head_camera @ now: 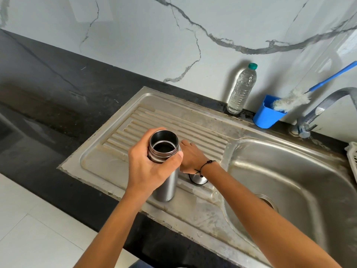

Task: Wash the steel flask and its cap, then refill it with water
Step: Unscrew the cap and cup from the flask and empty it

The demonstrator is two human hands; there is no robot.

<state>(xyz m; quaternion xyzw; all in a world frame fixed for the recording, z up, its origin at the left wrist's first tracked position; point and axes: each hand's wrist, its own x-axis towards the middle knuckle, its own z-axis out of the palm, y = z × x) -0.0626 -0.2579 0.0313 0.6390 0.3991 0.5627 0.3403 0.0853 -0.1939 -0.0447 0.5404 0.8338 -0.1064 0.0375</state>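
Note:
The steel flask (166, 187) stands upright on the sink's ribbed drainboard (204, 136), its mouth open and uncapped. My left hand (146, 165) is wrapped around its threaded neck. The steel cap (199, 179), with a black ring at its base, sits on the drainboard just right of the flask. My right hand (191, 156) lies palm down above the cap with its fingers stretched out along the ribs. The cap peeks out from under the wrist, and the flask hides the thumb.
The sink basin (289, 180) with its drain lies to the right, under a steel tap (316, 111). At the back wall stand a clear plastic water bottle (241, 89) and a blue cup (267, 113) holding a bottle brush (289, 100). Black counter surrounds the sink.

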